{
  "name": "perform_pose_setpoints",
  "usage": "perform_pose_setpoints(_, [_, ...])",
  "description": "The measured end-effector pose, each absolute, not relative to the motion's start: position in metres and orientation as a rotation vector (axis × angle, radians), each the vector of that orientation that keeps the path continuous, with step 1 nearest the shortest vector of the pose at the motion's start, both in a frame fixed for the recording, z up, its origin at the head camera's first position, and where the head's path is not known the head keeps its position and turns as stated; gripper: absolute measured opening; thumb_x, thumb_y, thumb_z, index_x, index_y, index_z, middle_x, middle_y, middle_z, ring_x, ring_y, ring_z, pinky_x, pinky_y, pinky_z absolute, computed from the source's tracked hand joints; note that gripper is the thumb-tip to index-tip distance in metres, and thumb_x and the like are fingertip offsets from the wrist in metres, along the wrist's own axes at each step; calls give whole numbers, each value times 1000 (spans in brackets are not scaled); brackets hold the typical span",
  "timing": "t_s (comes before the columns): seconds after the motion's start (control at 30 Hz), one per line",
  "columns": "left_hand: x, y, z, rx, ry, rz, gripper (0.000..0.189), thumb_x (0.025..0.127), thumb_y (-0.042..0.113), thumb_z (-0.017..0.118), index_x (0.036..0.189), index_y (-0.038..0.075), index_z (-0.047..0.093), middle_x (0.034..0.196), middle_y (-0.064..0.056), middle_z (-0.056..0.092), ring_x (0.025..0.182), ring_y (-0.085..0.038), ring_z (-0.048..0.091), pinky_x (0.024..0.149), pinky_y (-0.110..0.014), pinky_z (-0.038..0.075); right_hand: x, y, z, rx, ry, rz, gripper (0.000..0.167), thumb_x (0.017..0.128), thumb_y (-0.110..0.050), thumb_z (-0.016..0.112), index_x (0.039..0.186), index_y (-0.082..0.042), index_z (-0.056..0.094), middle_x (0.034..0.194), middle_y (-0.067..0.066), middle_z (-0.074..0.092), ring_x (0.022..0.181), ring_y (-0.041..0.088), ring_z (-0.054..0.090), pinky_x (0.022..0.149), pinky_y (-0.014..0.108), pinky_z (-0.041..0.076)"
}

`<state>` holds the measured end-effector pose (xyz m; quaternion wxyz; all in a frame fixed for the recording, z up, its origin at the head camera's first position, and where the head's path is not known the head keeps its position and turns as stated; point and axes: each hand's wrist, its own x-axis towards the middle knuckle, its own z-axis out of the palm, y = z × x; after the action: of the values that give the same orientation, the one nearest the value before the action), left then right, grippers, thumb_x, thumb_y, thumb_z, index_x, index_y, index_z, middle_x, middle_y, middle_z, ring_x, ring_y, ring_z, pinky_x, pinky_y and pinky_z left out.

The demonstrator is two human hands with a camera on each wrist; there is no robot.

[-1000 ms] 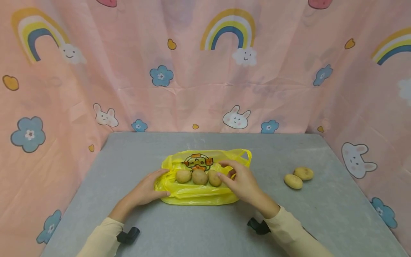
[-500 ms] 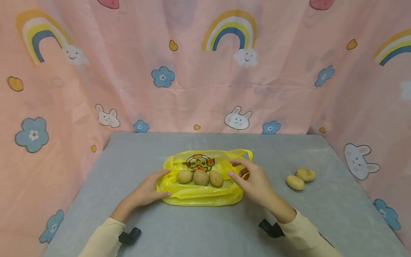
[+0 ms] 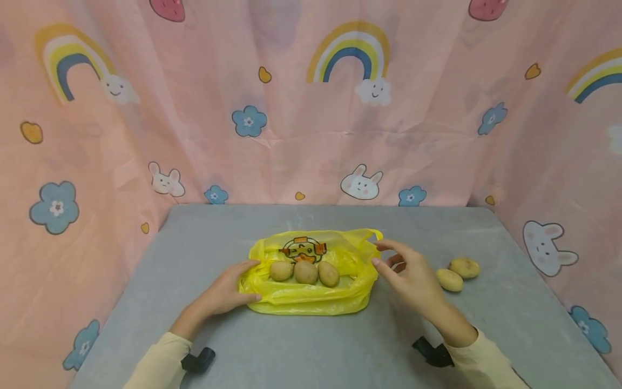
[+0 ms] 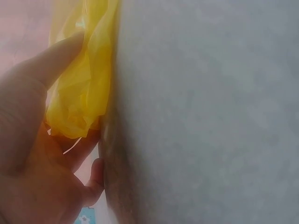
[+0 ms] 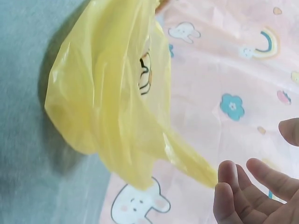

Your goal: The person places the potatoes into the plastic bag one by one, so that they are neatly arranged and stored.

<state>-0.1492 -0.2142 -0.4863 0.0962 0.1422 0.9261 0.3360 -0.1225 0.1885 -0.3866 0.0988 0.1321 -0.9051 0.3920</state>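
Observation:
A yellow plastic bag (image 3: 316, 302) with a cartoon duck print lies on its side, its mouth open at the right. Three potatoes (image 3: 305, 273) sit in a row at its middle. My left hand (image 3: 221, 292) rests at the bag's left end, thumb and fingers spread to either side of the crumpled plastic. The left wrist view shows the thumb touching the bag (image 4: 84, 88); other fingers are partly hidden behind it. My right hand (image 3: 415, 278) hovers by the bag's right end, fingers loosely bent and holding nothing. Its fingertips are close to a bag handle (image 5: 191, 161).
Two more potatoes (image 3: 449, 280) lie together on the grey table (image 3: 311, 351), just right of my right hand. A pink patterned curtain (image 3: 291, 151) surrounds the table at the back and sides. Black wrist straps (image 3: 432, 352) show at both cuffs.
My right hand has moved right, away from the rightmost potato in the row to beside the bag's right end. The bag's right side has spread wider. My left hand stays put.

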Motion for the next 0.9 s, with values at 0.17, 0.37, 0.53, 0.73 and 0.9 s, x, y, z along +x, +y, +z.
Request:
perform_pose_setpoints(0.17, [-148,-212,-488,389,2733,1013,81,84,39,81,152,13,44,158,-16,44,146,-43,38,118,-65,31,-120,201,-384,363,-2683,1134,34,97,-20,68,129,-7,66,122,14,70,88,20,66,72,23,56])
perform_pose_setpoints(0.37, [-149,-212,-488,394,2741,1013,82,84,39,81,152,13,45,158,-16,44,146,-43,38,118,-65,30,-121,216,-395,326,-2660,1079,34,97,-20,69,128,-6,66,122,13,71,87,21,67,71,21,56])
perform_pose_setpoints(0.53, [-149,-212,-489,406,2750,1004,81,84,39,81,152,12,45,158,-16,44,146,-43,39,118,-65,31,-122,231,-403,274,-2670,1045,35,98,-22,68,128,-6,66,122,14,72,88,24,68,70,20,55])
perform_pose_setpoints(0.73, [-148,-212,-488,410,2762,998,82,84,40,81,152,12,45,157,-17,45,145,-44,39,117,-65,31,-124,250,-409,228,-2685,1048,37,99,-23,66,130,-3,65,124,18,70,91,26,68,68,19,54])
perform_pose_setpoints(0.9, [-147,-211,-487,404,2759,1001,82,84,40,80,153,13,44,158,-16,44,146,-45,38,117,-66,30,-128,267,-419,232,-2661,1069,35,98,-21,66,127,-1,66,120,21,71,83,11,69,65,20,55])
